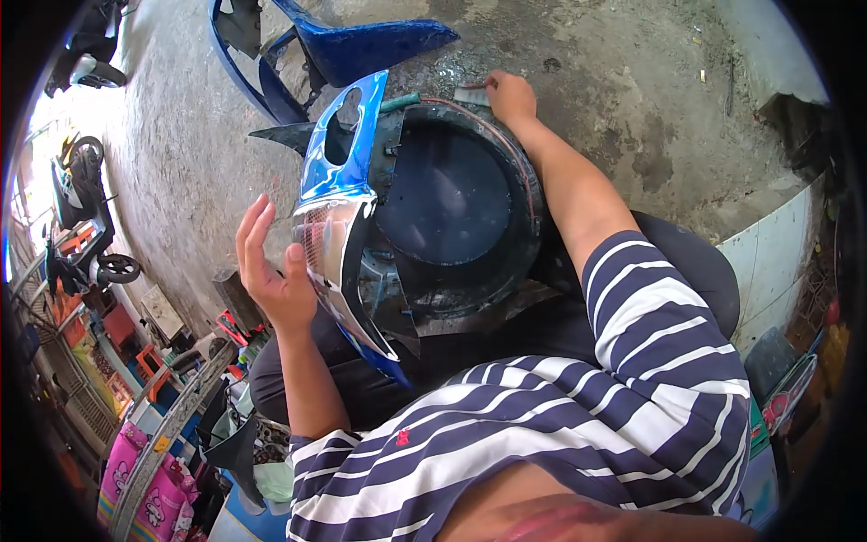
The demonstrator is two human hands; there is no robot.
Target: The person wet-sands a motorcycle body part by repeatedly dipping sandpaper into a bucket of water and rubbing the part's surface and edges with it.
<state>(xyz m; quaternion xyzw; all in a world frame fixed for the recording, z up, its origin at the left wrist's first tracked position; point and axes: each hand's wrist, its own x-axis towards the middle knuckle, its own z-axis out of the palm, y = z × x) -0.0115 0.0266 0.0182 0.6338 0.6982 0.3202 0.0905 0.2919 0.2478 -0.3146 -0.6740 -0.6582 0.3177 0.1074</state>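
Observation:
A glossy blue and silver motorcycle body panel (341, 194) leans on the left rim of a round black basin (533, 226) with dark liquid (442, 199) in it. My left hand (278, 282) is by the panel's outer left side, its fingers apart and gripping nothing; I cannot tell whether the thumb touches the surface. Beyond the basin's far rim, my right hand (511, 98) pinches a small flat light-grey piece (471, 95) close to the wet concrete floor. Its exact kind is unclear.
Another blue motorcycle panel (361, 47) lies on the floor ahead. A green roll-like object (400, 103) rests at the basin's far rim. Parked motorcycles (86, 212) stand to the left, above a cluttered area with a pink bag (149, 479). A white tiled ledge (763, 257) is at the right.

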